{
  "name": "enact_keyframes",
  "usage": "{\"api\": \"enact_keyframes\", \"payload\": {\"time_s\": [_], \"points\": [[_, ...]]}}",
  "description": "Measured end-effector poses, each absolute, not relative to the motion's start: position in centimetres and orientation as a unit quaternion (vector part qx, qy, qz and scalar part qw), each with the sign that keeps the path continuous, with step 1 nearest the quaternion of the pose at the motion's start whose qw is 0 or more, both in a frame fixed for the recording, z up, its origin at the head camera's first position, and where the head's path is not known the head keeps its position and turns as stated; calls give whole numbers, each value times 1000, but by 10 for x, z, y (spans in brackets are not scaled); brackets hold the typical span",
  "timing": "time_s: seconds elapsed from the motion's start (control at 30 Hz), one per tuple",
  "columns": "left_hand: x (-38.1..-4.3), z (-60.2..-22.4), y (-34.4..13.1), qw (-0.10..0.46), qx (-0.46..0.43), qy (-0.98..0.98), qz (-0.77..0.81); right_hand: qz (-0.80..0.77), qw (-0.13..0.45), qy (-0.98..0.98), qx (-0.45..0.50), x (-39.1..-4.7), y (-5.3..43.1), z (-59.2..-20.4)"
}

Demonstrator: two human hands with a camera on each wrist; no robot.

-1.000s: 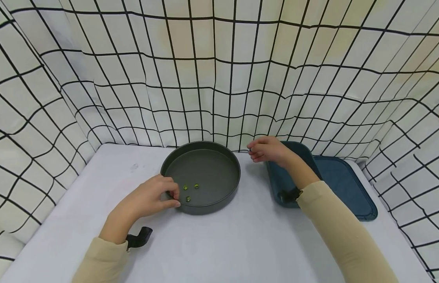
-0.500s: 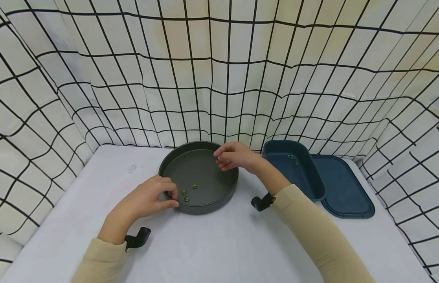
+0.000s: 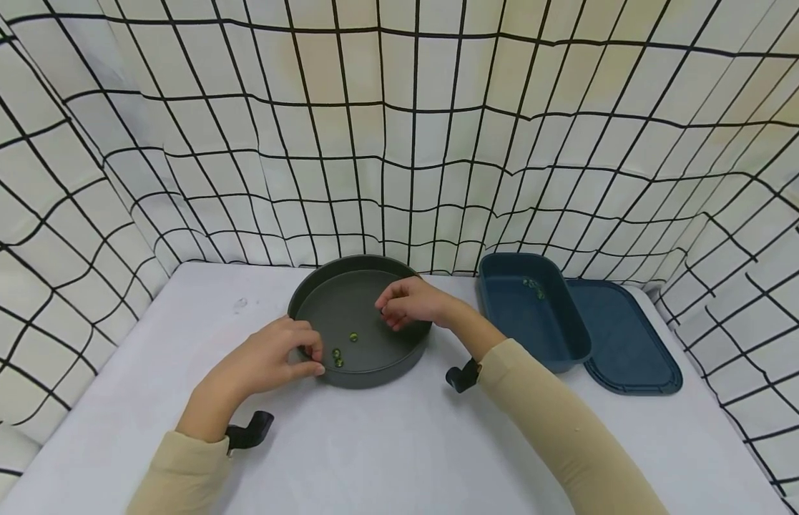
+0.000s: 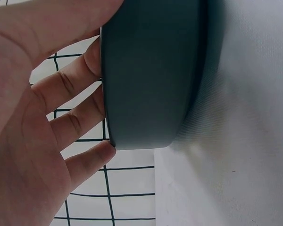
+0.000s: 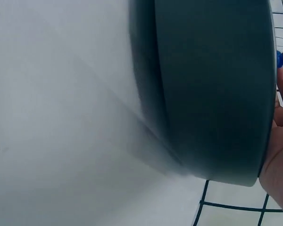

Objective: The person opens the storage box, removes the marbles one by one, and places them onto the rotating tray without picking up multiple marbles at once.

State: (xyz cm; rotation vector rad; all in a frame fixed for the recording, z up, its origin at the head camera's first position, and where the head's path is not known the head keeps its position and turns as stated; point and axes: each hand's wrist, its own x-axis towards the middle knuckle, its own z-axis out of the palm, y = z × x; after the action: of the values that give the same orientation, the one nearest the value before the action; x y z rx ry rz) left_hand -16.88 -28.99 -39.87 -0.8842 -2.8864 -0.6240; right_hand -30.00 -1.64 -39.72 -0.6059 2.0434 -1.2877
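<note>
A round dark grey pan point(image 3: 309, 300) stands on the white table, with three small green marbles point(image 3: 353, 337) lying in its lower left part. At the pan's left rim, my left hand point(image 3: 270, 357) grips the edge between thumb and fingers; the left wrist view shows the fingers on the rim of the pan point(image 4: 151, 84). My right hand point(image 3: 408, 300) is over the pan's right side. Its fingertips pinch a small blue marble point(image 5: 279, 60), partly hidden by the fingers in the right wrist view.
To the right stands a dark blue rectangular container point(image 3: 511, 322) with several small greenish pieces point(image 3: 533, 287) inside. A flat blue lid point(image 3: 637, 350) lies under or beside its right edge. Grid-patterned cloth walls point(image 3: 399, 179) rise behind and at both sides.
My right hand has moved left from beside the blue container to over the pan. The left hand stays on the rim. The green marbles in the pan have shifted slightly.
</note>
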Motion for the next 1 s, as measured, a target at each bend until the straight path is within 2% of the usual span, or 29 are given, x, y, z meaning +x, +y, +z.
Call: {"api": "enact_keyframes", "payload": {"time_s": [0.4,1.0], "points": [[-168,-399,-286,21,-282,-937,-206,-416,337,798,-275,-295,-16,-402],[-168,-397,-291,25,-276,-940,-202,-324,327,831,-313,-297,-27,-401]]}}
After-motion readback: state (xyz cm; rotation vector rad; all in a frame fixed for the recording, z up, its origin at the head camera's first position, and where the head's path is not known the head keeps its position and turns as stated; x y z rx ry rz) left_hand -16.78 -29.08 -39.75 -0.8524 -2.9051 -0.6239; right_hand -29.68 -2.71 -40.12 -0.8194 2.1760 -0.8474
